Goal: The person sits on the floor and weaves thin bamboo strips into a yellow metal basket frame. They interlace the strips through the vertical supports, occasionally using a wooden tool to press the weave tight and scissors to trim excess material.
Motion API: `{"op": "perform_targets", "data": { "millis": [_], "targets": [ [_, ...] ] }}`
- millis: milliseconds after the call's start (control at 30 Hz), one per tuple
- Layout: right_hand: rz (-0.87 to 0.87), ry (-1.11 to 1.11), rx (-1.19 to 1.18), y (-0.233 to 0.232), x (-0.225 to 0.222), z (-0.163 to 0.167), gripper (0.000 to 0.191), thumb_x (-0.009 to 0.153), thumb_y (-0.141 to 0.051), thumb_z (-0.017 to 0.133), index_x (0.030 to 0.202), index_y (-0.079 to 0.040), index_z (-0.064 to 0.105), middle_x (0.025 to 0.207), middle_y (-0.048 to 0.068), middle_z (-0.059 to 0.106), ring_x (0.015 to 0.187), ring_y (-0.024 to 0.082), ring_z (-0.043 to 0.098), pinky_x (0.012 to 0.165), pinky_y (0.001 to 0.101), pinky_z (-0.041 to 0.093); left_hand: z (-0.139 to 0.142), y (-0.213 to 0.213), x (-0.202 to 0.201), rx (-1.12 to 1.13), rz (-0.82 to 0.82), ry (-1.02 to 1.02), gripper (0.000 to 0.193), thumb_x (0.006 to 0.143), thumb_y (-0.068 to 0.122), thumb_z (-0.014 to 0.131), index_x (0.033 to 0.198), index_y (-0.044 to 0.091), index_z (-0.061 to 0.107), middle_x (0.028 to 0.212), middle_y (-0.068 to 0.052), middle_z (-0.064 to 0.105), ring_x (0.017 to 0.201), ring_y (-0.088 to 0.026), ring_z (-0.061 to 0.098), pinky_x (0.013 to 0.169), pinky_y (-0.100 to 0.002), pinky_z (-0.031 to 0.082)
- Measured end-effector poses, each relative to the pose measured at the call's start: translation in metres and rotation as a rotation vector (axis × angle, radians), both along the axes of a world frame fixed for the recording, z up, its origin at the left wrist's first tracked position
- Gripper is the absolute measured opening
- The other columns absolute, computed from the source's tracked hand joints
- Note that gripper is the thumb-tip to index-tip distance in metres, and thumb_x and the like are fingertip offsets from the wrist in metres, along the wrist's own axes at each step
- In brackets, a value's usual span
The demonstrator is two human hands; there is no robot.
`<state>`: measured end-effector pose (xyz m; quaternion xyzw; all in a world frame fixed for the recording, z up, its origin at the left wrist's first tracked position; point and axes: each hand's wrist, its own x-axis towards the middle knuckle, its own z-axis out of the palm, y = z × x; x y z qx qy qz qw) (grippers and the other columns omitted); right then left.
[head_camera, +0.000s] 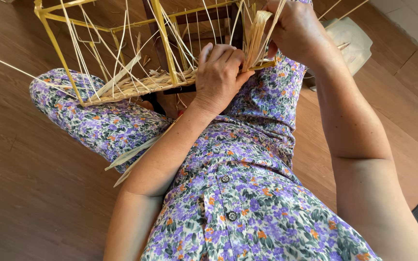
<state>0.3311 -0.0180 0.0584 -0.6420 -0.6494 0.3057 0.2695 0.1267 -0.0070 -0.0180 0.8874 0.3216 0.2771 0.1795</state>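
Hands weaving straw strands onto a yellow frame

The bundle of straw strands (257,41) sits at the corner of the yellow frame (165,53) on the lap; the right hand (296,31) is closed around its top, the left hand (218,75) pinches its base, wooden floor (30,193) below.

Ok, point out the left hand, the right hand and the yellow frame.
left hand (218,75), head view, back of the hand.
right hand (296,31), head view, back of the hand.
yellow frame (165,46), head view, upright bar.
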Motion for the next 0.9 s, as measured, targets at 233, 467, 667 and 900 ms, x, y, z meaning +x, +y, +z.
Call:
{"op": "perform_targets", "data": {
  "millis": [233, 467, 667, 900],
  "targets": [
    [0.025, -0.330, 0.177, -0.006, 0.004, -0.022, 0.013, 0.109, -0.012, 0.066, 0.108, 0.000, 0.067, 0.077, 0.020, 0.067, 0.071, 0.036, 0.070, 0.059, 0.0444, 0.053, 0.007, 0.007, -0.007, -0.077, -0.079, -0.006, 0.030, 0.082, 0.021, 0.086, 0.101, 0.009, 0.067, 0.105, -0.006, 0.070, 0.112, -0.024, 0.065, 0.105, -0.044, 0.050],
    [0.079, -0.359, 0.036, -0.011, -0.001, -0.012, 0.018, 0.107, -0.021, 0.070, 0.105, -0.004, 0.070, 0.081, 0.022, 0.068, 0.076, 0.042, 0.067, 0.064, 0.0500, 0.051, 0.012, 0.017, -0.017, -0.410, -0.210, -0.128, 0.021, 0.094, 0.019, 0.077, 0.105, 0.005, 0.068, 0.115, -0.011, 0.066, 0.101, -0.021, 0.069, 0.090, -0.038, 0.059],
    [-0.265, -0.155, 0.105, -0.070, -0.006, 0.021, 0.012, 0.108, -0.012, 0.070, 0.113, -0.001, 0.073, 0.088, 0.013, 0.072, 0.073, 0.021, 0.069, 0.064, 0.0354, 0.054, 0.009, 0.013, -0.003, -0.381, -0.027, 0.007, 0.019, 0.094, 0.025, 0.077, 0.091, 0.007, 0.070, 0.088, -0.003, 0.067, 0.090, -0.022, 0.064, 0.081, -0.039, 0.055],
    [-0.426, 0.557, -0.225, -0.089, -0.048, -0.057, 0.021, 0.103, -0.024, 0.067, 0.104, -0.004, 0.076, 0.089, 0.005, 0.077, 0.072, 0.008, 0.069, 0.064, 0.0219, 0.057, 0.008, 0.014, -0.002, -0.272, 0.003, -0.093, 0.017, 0.089, 0.026, 0.080, 0.089, 0.012, 0.071, 0.085, 0.001, 0.069, 0.087, -0.020, 0.063, 0.085, -0.041, 0.053]
  ]
}}
